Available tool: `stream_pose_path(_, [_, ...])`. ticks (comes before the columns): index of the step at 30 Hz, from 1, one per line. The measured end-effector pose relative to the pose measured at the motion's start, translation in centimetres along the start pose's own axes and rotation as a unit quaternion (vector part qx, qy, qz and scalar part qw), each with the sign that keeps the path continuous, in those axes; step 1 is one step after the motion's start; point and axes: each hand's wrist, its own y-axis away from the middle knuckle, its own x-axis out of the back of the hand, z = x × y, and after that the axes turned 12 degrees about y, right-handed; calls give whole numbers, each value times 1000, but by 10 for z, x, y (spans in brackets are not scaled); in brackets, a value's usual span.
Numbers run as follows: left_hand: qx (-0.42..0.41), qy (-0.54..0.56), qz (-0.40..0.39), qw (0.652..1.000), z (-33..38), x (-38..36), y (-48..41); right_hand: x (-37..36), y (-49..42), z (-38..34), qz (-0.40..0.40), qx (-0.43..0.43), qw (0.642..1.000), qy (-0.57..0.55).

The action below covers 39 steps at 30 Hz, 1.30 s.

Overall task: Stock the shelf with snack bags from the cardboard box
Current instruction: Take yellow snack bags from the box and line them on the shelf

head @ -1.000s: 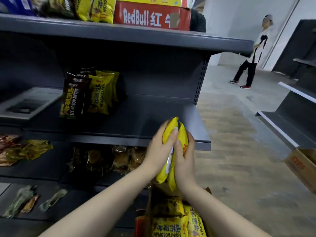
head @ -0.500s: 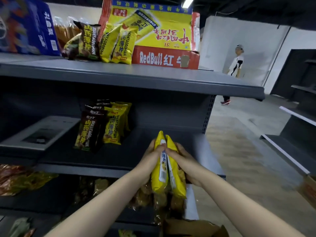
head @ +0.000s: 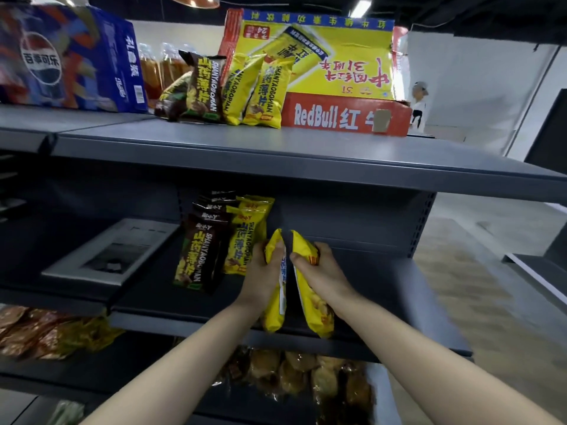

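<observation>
Two risks. The standing row point(head: 214, 243) on the middle shelf point(head: 383, 289) sits just left of your left hand point(head: 260, 271), which curls round the left bag point(head: 274, 314); brush that row and it may topple. Your right hand point(head: 325, 271) grips the right bag point(head: 313, 314) near its top, over the shelf front; it could slip. Earlier the bags were pressed together; now they've parted.

The Pepsi carton point(head: 76, 56) is blurred and cut by the left edge; the RedBull carton point(head: 337, 116) partly hides a person point(head: 419, 101).
</observation>
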Motion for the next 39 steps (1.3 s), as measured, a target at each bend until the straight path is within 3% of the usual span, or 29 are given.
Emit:
stream_pose_path(8, [-94, -213, 85, 969, 0, 38, -40, -45, -20, -9, -33, -6, 999, 19])
stream_pose_path(15, [-176, -434, 84, 880, 7, 37, -75, -66, -24, -5, -5, -3, 999, 33])
stream_pose_path(19, [-208, -540, 100, 809, 0, 43, -91, -74, -25, -2, 17, 23, 992, 124])
stream_pose_path(26, [-221, -620, 74, 750, -16, 54, -113, -85, -37, -4, 34, 1, 975, 218])
stream_pose_path(29, [-187, -634, 68, 748, -20, 58, -122, -86, -43, -4, 25, -16, 974, 227])
stream_pose_path(34, [-214, -593, 84, 772, -18, 57, -126, -86, -46, -3, 32, -28, 975, 216])
stream_pose_path(39, [-196, -597, 79, 774, -18, 56, -123, -80, -45, -1, 61, -25, 980, 186])
